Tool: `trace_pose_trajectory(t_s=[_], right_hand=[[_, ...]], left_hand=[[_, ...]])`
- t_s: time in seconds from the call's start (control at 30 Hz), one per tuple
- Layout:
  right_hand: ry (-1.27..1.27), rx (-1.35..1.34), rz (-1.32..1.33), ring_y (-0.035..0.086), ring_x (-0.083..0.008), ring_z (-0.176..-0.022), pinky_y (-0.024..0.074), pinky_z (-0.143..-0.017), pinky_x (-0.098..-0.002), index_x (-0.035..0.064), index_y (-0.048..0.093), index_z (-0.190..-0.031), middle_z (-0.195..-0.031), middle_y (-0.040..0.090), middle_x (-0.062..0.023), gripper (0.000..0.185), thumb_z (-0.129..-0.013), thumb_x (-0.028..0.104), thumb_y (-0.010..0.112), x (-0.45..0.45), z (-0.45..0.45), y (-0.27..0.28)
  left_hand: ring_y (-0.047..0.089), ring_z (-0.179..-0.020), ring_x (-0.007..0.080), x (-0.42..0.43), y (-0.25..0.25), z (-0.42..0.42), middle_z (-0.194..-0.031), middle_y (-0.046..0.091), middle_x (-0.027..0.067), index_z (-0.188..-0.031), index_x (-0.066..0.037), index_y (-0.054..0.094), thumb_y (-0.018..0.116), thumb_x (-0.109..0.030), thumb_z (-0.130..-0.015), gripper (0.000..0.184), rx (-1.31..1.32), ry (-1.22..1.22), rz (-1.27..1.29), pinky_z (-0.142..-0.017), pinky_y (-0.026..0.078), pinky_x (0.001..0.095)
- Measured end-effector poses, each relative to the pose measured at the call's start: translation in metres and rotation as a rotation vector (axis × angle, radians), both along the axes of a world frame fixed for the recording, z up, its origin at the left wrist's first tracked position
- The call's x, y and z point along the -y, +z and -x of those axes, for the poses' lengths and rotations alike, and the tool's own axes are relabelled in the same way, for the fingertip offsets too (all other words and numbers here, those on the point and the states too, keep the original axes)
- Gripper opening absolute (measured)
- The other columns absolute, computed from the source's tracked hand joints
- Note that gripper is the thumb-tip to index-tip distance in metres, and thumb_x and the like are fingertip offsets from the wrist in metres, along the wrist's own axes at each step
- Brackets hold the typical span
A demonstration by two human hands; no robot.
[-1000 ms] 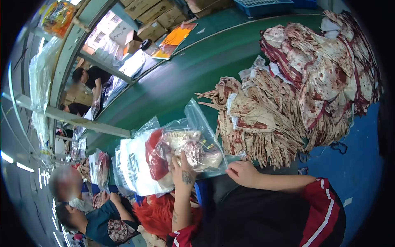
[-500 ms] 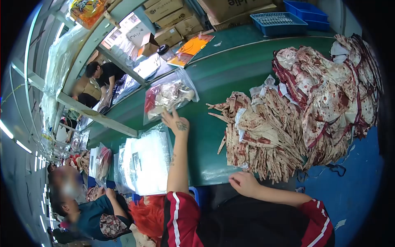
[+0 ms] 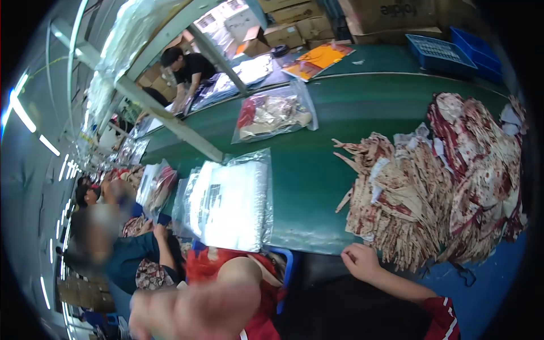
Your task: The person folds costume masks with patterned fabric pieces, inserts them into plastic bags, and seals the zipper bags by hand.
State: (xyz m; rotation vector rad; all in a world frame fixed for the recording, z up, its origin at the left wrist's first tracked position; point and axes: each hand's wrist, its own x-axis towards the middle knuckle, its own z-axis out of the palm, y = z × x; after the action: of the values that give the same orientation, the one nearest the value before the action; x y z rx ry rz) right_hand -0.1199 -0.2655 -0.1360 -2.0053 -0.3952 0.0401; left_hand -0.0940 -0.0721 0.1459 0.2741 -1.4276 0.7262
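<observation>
My left hand (image 3: 195, 306) is close to the camera and smeared by motion, so its fingers cannot be made out. It is in front of a blue bin (image 3: 292, 272) holding bright red material (image 3: 207, 266). At the near table edge, my right hand (image 3: 362, 262) has its fingers curled, with nothing visible in them. Just beyond it lies a pile of cream cloth pieces with dark red blotches (image 3: 396, 198), their ends in narrow strips. A clear bag with cream and red contents (image 3: 275, 116) lies flat across the green table (image 3: 309, 209).
A stack of clear plastic bags (image 3: 229, 204) lies at the left near edge. More blotched cloth (image 3: 481, 164) is heaped at right. Blue trays (image 3: 442, 54) and an orange printed sheet (image 3: 317, 59) are at the back. A post (image 3: 170, 122) slants over the left side. Co-workers (image 3: 141, 255) are at left.
My left hand has left the filled clear bag and swung back toward me, low in view. The bag stays on the table. The view has shifted; my right hand remains by the edge.
</observation>
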Motion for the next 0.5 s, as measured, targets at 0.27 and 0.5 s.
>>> trace_pose_trajectory(t_s=[0.27, 0.5], right_hand=[[-0.066, 0.039, -0.047, 0.062, -0.0222, -0.060, 0.0478, -0.054, -0.0320, 0.0008, 0.064, -0.081, -0.074, 0.061, -0.0113, 0.005, -0.081, 0.004, 0.068, -0.004, 0.002, -0.005], [-0.105, 0.115, -0.020, 0.060, -0.0228, -0.056, 0.0466, -0.052, -0.0331, 0.0014, 0.063, -0.080, -0.072, 0.059, -0.0105, 0.004, -0.082, 0.004, 0.067, -0.007, 0.002, -0.007]], left_hand=[[0.050, -0.119, 0.0292, -0.001, 0.019, 0.047, -0.130, 0.037, 0.0124, -0.113, 0.002, 0.060, 0.063, 0.000, -0.082, 0.032, 0.170, -0.013, 0.004, -0.110, 0.040, 0.0428], [0.045, -0.123, 0.0239, -0.019, 0.018, 0.060, -0.125, 0.037, 0.0107, -0.107, 0.003, 0.062, 0.061, 0.006, -0.081, 0.025, 0.149, 0.018, -0.157, -0.110, 0.040, 0.0419]])
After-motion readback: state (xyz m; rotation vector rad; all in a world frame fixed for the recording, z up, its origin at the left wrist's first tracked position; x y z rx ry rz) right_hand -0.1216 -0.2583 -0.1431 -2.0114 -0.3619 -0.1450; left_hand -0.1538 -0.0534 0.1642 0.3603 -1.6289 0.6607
